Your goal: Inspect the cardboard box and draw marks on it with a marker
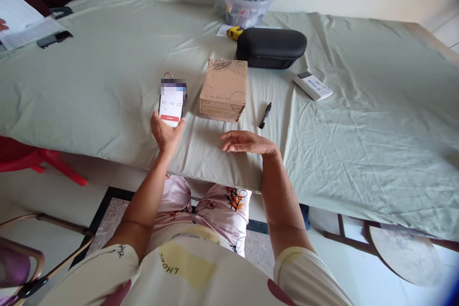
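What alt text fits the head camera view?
A person's left hand holds a dark rectangular smartphone showing a timer; the loosely open right hand is near a brown cardboard box and slim black marker on pale green cloth.

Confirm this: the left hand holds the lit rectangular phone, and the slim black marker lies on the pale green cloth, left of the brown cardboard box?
Not quite: in the head view the slim black marker lies right of the brown cardboard box, not left, on the pale green cloth. The left hand holds the lit rectangular phone.
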Demonstrator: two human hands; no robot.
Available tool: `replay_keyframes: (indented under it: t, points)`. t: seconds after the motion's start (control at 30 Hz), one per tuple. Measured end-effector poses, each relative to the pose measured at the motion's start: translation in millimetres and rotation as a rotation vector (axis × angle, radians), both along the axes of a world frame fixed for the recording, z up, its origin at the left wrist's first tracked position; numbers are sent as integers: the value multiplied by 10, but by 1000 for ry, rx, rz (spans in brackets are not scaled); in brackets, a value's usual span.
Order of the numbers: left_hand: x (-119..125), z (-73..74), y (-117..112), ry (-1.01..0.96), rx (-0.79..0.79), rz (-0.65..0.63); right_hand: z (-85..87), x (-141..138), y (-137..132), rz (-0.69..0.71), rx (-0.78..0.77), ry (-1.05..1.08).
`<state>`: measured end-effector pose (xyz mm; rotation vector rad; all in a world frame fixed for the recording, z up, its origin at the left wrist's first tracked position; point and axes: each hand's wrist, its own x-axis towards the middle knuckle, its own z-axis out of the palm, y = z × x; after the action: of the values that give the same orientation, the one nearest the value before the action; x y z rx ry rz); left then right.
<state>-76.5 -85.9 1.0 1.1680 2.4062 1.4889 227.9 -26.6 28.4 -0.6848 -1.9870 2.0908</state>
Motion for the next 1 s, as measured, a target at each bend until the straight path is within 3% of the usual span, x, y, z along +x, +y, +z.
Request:
replay_keyframes:
  t: [0.17, 0.33, 0.47, 0.57, 0.63, 0.7, 0.8, 0.9, 1.0]
  points:
    - [-498, 194, 158, 77, -276, 37, 12, 10, 10, -60, 7, -32]
    - [-633, 243, 143, 182, -457, 6, 42, 37, 10, -159, 9, -1]
    - [-640, 285, 92, 225, -521, -36, 33, 85, 26, -326, 67, 55]
    - [-516, 312, 141, 237, -422, -104, -19, 117, 75, -524, 174, 83]
    - [-338, 288, 256, 170, -267, -241, -94, 124, 134, -666, 239, 97]
    - [-103, 216, 429, 56, -141, -396, -202, 113, 204, -815, 317, 101]
    - [245, 49, 711, -120, -81, -563, -384, 60, 281, -1013, 525, 10]
    - [458, -127, 868, -162, -21, -631, -528, -15, 294, -1033, 748, -167]
    - [511, -277, 879, -61, 8, -668, -610, -87, 285, -968, 890, -288]
